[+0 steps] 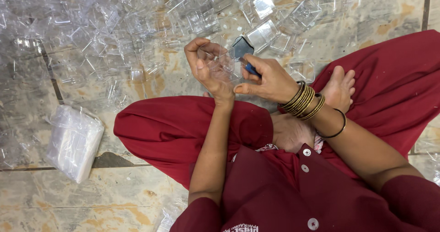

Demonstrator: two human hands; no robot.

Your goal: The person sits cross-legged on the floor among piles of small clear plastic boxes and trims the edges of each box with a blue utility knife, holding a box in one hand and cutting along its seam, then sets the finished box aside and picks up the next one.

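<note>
My left hand [208, 67] grips a small clear plastic box [225, 62] in front of me, fingers curled over its top. My right hand [268, 78] holds a small tool with a dark blade and blue handle [243, 53] against the box's right side. Gold and black bangles [305, 104] ring my right wrist. I sit cross-legged on the floor in dark red clothes [183, 126], one bare foot [338, 89] showing to the right of my hands.
A large heap of clear plastic boxes [137, 26] covers the tiled floor ahead and to the left. A stack of clear plastic bags [73, 142] lies on the floor at my left. Tile floor [91, 200] shows at lower left.
</note>
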